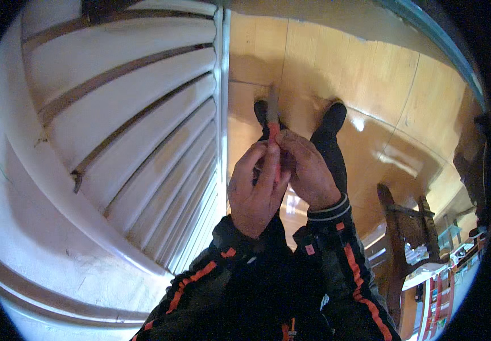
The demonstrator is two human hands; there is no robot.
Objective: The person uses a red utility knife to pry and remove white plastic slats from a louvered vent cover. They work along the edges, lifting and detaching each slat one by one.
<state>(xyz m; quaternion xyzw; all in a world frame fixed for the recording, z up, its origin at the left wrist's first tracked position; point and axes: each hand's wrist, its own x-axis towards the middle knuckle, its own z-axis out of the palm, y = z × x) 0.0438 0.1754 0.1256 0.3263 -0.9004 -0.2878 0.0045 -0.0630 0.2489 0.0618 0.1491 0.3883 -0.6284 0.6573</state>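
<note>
Both of my hands meet in front of my body, above the wooden floor. My left hand (256,183) is closed around the red handle of a flat-bladed tool (273,128), perhaps a scraper or a knife; its greyish blade points away from me, over my dark shoe. From the other side, my right hand (307,168) pinches the same red handle near the blade with its thumb and fingers. The palms and the lower end of the handle are partly hidden by the fingers.
A large white slatted panel (156,98), like a louvred door, stands close on the left, by a white wall (53,221). Wood-look boards cover the floor (369,68). A dark wooden chair (399,238) and shelves with small items (441,298) are at the lower right.
</note>
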